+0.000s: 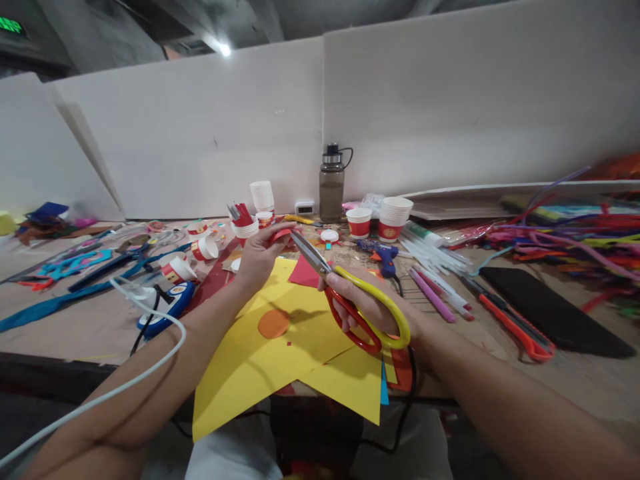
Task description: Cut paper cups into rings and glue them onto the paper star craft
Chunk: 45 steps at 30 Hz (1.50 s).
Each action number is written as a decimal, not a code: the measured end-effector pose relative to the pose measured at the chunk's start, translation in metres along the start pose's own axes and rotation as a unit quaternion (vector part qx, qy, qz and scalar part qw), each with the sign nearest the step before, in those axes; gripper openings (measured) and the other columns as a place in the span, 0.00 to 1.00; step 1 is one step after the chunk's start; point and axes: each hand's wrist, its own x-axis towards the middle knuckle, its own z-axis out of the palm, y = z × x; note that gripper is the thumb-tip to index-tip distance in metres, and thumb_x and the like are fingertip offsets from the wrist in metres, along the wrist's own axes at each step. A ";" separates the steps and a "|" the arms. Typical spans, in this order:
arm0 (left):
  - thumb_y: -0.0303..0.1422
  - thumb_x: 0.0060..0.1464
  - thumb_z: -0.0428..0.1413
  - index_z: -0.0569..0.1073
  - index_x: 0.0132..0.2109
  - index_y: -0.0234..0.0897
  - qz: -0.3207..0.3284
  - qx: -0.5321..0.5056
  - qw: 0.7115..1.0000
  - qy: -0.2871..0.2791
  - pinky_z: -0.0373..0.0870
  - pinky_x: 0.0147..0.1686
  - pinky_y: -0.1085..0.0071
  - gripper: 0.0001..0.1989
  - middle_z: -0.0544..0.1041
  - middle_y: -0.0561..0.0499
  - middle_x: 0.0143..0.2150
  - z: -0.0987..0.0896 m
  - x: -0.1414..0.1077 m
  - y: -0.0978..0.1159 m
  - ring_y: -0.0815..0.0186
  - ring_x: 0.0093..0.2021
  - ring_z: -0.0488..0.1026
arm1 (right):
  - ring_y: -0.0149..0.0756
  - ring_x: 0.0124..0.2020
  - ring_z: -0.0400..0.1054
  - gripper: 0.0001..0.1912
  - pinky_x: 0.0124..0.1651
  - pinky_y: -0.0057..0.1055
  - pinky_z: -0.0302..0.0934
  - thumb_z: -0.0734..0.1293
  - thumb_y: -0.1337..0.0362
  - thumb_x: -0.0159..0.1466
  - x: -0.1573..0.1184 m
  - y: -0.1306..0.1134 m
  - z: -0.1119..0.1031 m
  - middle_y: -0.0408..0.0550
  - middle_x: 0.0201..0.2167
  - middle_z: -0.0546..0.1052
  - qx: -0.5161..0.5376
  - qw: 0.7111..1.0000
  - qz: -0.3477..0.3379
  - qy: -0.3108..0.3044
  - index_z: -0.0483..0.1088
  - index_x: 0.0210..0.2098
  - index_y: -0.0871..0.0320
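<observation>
My left hand (261, 257) pinches a small piece of red paper (282, 235) above the far edge of the yellow paper. My right hand (356, 297) is closed round the scissors (370, 341), which have one red and one yellow handle loop. The scissors' blades point up and left, their tips close beside the red piece. Beneath my hands, yellow sheets (235, 373) reach over the table's front edge. On them lie an orange paper disc (273, 324) and a larger red paper piece (303, 273).
Behind stand a bottle (331, 190) and stacked paper cups (395, 217). A glue gun (385, 257), markers (433, 297), a box cutter (517, 327) and a black phone-like slab (555, 310) lie right. A white cable (165, 360) crosses over my left forearm.
</observation>
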 end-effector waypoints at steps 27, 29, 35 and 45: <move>0.38 0.51 0.61 0.78 0.46 0.41 0.003 -0.002 1.000 0.005 0.78 0.43 0.60 0.14 0.80 0.46 0.45 -0.001 0.000 -0.002 0.60 0.44 0.78 | 0.27 0.13 0.63 0.20 0.17 0.23 0.61 0.54 0.46 0.67 -0.004 -0.009 0.004 0.35 0.15 0.65 0.002 0.999 0.031 0.028 0.62 0.36 0.57; 0.39 0.51 0.61 0.78 0.46 0.41 -0.001 -0.001 1.000 0.006 0.78 0.43 0.60 0.14 0.80 0.46 0.44 0.000 0.000 -0.002 0.60 0.44 0.78 | 0.27 0.13 0.62 0.21 0.16 0.22 0.59 0.54 0.45 0.67 -0.004 -0.008 0.005 0.35 0.15 0.65 0.010 0.999 0.032 0.030 0.62 0.36 0.56; 0.38 0.52 0.61 0.78 0.45 0.41 0.001 0.000 1.000 0.005 0.78 0.42 0.61 0.13 0.80 0.47 0.44 0.000 0.000 -0.001 0.60 0.44 0.78 | 0.27 0.11 0.61 0.21 0.15 0.22 0.57 0.53 0.45 0.67 -0.005 -0.006 0.006 0.34 0.14 0.64 0.021 0.999 0.033 0.025 0.63 0.36 0.56; 0.39 0.52 0.60 0.77 0.44 0.38 -0.017 0.000 1.000 0.024 0.78 0.37 0.65 0.14 0.80 0.46 0.42 0.000 0.002 0.002 0.62 0.40 0.78 | 0.28 0.17 0.66 0.24 0.23 0.24 0.64 0.55 0.42 0.65 -0.001 -0.001 0.004 0.37 0.15 0.64 -0.011 1.000 0.025 -0.001 0.58 0.27 0.56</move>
